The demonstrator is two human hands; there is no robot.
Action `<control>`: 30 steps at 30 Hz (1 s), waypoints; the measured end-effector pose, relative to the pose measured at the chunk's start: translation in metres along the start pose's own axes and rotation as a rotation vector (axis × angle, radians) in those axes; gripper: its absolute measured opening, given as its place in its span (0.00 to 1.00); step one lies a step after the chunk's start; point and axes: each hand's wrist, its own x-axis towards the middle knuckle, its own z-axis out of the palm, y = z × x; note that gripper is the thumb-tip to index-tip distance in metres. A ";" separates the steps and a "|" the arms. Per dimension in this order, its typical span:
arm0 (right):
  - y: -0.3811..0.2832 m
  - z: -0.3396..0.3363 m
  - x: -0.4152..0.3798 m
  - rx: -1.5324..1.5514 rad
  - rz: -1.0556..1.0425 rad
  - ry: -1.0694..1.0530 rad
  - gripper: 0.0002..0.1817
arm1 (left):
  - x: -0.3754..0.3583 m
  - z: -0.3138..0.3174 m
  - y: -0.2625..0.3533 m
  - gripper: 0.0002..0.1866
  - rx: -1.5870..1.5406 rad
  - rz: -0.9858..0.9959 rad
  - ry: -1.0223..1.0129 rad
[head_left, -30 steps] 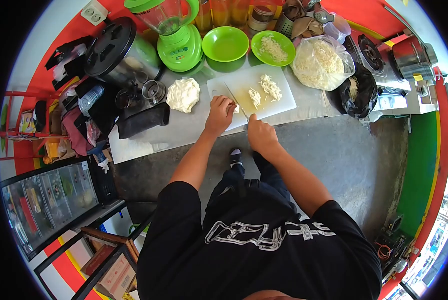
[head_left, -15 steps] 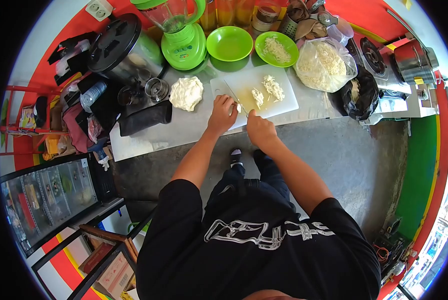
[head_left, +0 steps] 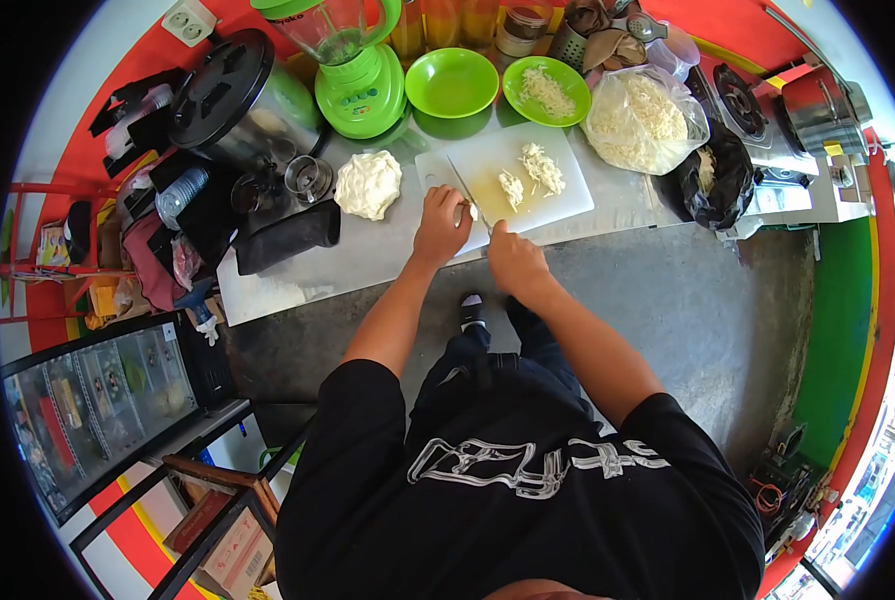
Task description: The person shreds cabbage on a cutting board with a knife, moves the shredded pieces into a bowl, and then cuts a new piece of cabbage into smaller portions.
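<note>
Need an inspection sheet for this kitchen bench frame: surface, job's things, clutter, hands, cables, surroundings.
Surface: grey counter, crowded toward the back.
Job's things: white cutting board with two pale shredded piles; knife over its left part.
Clutter: green blender, empty green bowl, green bowl of shreds, clear bag of shreds, white lump, black pot lid.
Hands: left hand on a pale piece at the blade; right hand shut on the knife handle.
Cables: nothing seen.
Surroundings: gas stove, glass cabinet.

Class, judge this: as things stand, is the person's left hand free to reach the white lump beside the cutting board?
Probably yes: the left hand rests on the cutting board, and bare counter separates it from the white lump.
</note>
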 end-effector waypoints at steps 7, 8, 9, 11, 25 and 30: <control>0.001 0.016 0.012 0.000 0.077 -0.031 0.09 | 0.001 -0.001 -0.003 0.07 0.018 -0.010 -0.001; 0.003 0.013 0.014 0.026 0.070 -0.025 0.12 | 0.000 0.001 -0.003 0.08 0.015 -0.007 0.003; 0.003 0.010 0.013 0.026 0.072 -0.022 0.12 | 0.001 0.001 -0.004 0.08 0.014 -0.004 0.003; 0.001 0.005 0.012 0.041 0.057 -0.045 0.12 | 0.000 0.002 -0.006 0.07 -0.014 -0.030 0.004; 0.000 0.003 0.008 -0.001 0.010 -0.006 0.10 | 0.001 0.001 -0.004 0.07 -0.035 -0.042 0.021; -0.005 0.016 -0.005 0.021 0.075 -0.015 0.10 | 0.002 0.001 -0.005 0.07 -0.005 -0.018 0.022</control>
